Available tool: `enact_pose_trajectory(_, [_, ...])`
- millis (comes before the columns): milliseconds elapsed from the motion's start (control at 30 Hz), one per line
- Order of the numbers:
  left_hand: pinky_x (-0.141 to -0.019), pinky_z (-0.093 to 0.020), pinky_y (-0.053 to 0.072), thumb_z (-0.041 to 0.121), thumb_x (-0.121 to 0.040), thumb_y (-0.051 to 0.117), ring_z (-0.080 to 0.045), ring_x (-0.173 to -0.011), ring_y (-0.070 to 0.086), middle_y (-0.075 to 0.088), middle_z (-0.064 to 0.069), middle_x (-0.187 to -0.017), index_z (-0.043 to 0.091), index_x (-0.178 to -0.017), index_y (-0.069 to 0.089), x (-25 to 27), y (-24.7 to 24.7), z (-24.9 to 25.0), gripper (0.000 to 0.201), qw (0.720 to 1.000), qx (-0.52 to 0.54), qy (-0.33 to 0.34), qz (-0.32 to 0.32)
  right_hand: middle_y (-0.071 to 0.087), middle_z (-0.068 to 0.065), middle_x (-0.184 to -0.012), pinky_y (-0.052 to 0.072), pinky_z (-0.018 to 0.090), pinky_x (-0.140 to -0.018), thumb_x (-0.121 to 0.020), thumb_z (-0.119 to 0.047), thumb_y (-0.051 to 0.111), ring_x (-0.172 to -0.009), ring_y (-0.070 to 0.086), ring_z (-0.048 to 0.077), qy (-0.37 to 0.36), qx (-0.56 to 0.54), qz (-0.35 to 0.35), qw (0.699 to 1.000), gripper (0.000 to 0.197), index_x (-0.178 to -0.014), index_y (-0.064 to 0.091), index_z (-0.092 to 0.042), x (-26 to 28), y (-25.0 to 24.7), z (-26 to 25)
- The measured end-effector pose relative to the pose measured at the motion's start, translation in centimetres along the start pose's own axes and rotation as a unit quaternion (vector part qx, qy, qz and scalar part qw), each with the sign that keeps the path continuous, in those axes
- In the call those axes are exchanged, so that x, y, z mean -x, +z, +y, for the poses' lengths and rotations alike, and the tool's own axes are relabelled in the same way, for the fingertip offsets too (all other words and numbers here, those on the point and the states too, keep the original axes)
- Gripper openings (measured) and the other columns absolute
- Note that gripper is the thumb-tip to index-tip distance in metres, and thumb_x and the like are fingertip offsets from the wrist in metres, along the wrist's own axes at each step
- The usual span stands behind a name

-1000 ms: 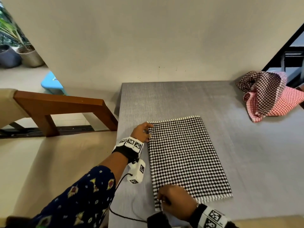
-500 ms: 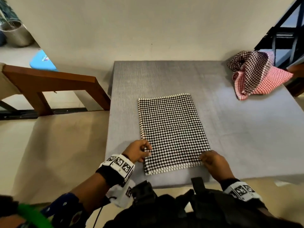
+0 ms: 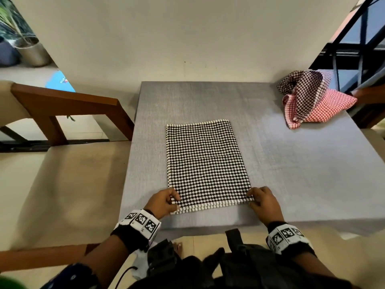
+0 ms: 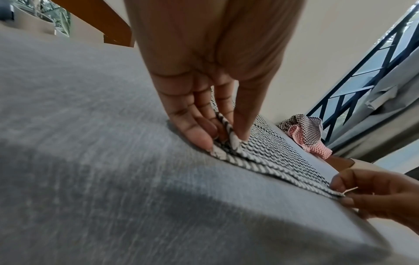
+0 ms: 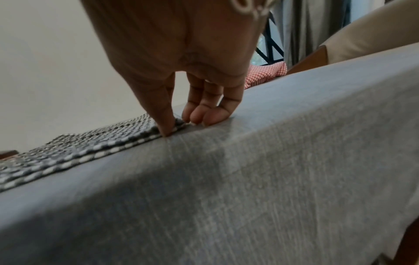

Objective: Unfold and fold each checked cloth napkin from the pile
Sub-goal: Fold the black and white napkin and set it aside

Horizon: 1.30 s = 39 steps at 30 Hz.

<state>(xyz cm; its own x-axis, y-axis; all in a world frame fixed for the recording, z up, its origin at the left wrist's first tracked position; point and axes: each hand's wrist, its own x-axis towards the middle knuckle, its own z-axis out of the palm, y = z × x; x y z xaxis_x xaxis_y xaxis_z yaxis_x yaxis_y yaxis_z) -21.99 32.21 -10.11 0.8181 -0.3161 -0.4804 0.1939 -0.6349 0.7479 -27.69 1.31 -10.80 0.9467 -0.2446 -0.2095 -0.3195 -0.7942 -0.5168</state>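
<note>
Black-and-white checks fill the middle of my view: the black-and-white napkin (image 3: 205,163) lies flat as a folded rectangle on the grey tabletop (image 3: 291,163), its long sides running from the near edge toward the far edge, its white-fringed short end close to the near edge. I've got my left hand (image 3: 163,203) on the napkin's near left corner, and the left wrist view shows it clearly: thumb and fingers (image 4: 199,125) pinch the doubled layers there, lifting the corner slightly off the surface. My right hand (image 3: 263,202) is on the near right corner. From the right wrist view, the thumb (image 5: 164,116) presses down onto the cloth's edge while the other fingertips rest on the tabletop just beside it; the left wrist view shows the thumb and forefinger closing on that corner, so I read it as a pinch too.

Over at the far right corner of the tabletop sits the pile (image 3: 312,97), well apart from my hands: a crumpled dark-checked napkin (image 3: 302,88) draped over a red-and-white checked one (image 3: 331,105).

Off the tabletop's left edge stands a wooden chair frame (image 3: 66,105). A cream wall (image 3: 187,38) runs behind the far edge.
</note>
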Motion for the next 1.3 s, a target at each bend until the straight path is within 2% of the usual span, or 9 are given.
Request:
enact_pose_trajectory(133, [-0.061,-0.015,0.041,0.0,-0.074,0.068,-0.005,-0.061,0.046,0.053,0.01,-0.068,0.027,-0.069,0.054,0.7,0.3,0.2,0.031,1.0,-0.006,0.021,-0.004,0.044,0.002,-0.089,0.036,0.027,-0.068,-0.078,-0.003,0.063,-0.075,0.047,0.021,-0.03,0.017,0.002,0.999,0.01,-0.088,0.064,-0.006,-0.1,-0.2,0.1])
enact_pose_trajectory(300, [-0.087,-0.04,0.049,-0.01,-0.076,0.062,-0.023,-0.083,0.055,0.062,0.001,-0.084,0.024,-0.073,0.059,1.5,-0.2,-0.4,0.034,0.997,0.063,0.042,0.004,0.051,0.007,-0.089,0.037,0.029,-0.068,-0.081,-0.003,0.06,-0.08,0.053,0.028,-0.063,0.041,-0.012,0.997,0.006,-0.086,0.062,-0.004,0.0,-0.3,0.7])
enact_pose_trajectory(433, [-0.07,-0.022,0.047,-0.004,-0.077,0.062,-0.012,-0.068,0.051,0.059,0.0,-0.077,0.029,-0.072,0.057,1.7,0.3,-0.3,0.034,0.999,0.026,0.039,0.018,0.059,0.016,-0.089,0.037,0.03,-0.067,-0.077,-0.001,0.063,-0.079,0.055,0.031,-0.097,0.066,-0.002,0.993,0.005,-0.082,0.064,-0.003,0.1,0.0,1.2])
enact_pose_trajectory(533, [-0.071,-0.019,0.041,0.016,-0.076,0.07,-0.007,-0.074,0.044,0.047,0.008,-0.085,0.024,-0.078,0.056,1.5,1.1,0.1,0.016,0.993,-0.101,0.055,0.023,0.058,0.016,-0.092,0.038,0.03,-0.065,-0.076,-0.001,0.065,-0.078,0.054,0.028,-0.121,0.073,0.01,0.99,0.006,-0.081,0.063,-0.004,0.1,0.1,1.4])
enact_pose_trajectory(633, [-0.08,-0.03,0.047,0.032,-0.068,0.075,-0.017,-0.1,0.046,0.043,-0.001,-0.108,0.015,-0.093,0.059,1.7,1.8,0.3,0.034,0.952,-0.287,0.078,0.071,0.058,0.016,-0.091,0.039,0.027,-0.062,-0.073,0.001,0.068,-0.072,0.05,0.019,-0.167,0.077,0.04,0.982,0.009,-0.077,0.061,-0.003,0.1,0.1,1.5])
enact_pose_trajectory(800, [-0.043,-0.018,0.046,0.033,-0.03,0.087,-0.01,-0.06,0.06,0.062,0.007,-0.07,0.025,-0.061,0.06,1.2,2.1,0.4,0.042,0.876,-0.456,0.152,0.047,0.062,0.012,-0.082,0.04,0.026,-0.054,-0.078,-0.009,0.061,-0.068,0.058,0.026,-0.191,0.096,0.076,0.974,0.004,-0.078,0.061,-0.005,-0.2,0.1,2.3])
enact_pose_trajectory(967, [-0.039,-0.015,0.045,0.021,-0.033,0.086,-0.008,-0.052,0.059,0.062,0.008,-0.062,0.023,-0.06,0.062,0.8,2.3,0.1,0.036,0.83,-0.51,0.222,0.038,0.064,0.012,-0.078,0.05,0.036,-0.051,-0.052,0.0,0.079,-0.064,0.06,0.031,-0.259,0.218,0.087,0.937,0.028,-0.074,0.063,-0.008,-0.3,0.1,1.3])
enact_pose_trajectory(1133, [-0.046,-0.018,0.049,0.019,-0.037,0.087,-0.009,-0.056,0.059,0.062,0.007,-0.061,0.022,-0.06,0.064,0.4,2.8,-0.1,0.033,0.81,-0.526,0.258,0.034,0.068,0.007,-0.081,0.055,0.031,-0.056,-0.066,-0.01,0.063,-0.068,0.063,0.023,-0.381,0.248,0.081,0.887,0.01,-0.076,0.066,-0.011,0.1,1.5,-0.6])
enact_pose_trajectory(1300, [-0.043,-0.017,0.047,0.02,-0.04,0.085,-0.007,-0.053,0.056,0.061,0.008,-0.064,0.022,-0.067,0.062,0.0,3.8,2.1,0.036,0.795,-0.537,0.279,0.028,0.068,0.005,-0.085,0.055,0.025,-0.057,-0.062,-0.008,0.069,-0.071,0.065,0.019,-0.44,0.243,0.051,0.863,0.022,-0.084,0.066,-0.01,0.1,3.9,-2.4])
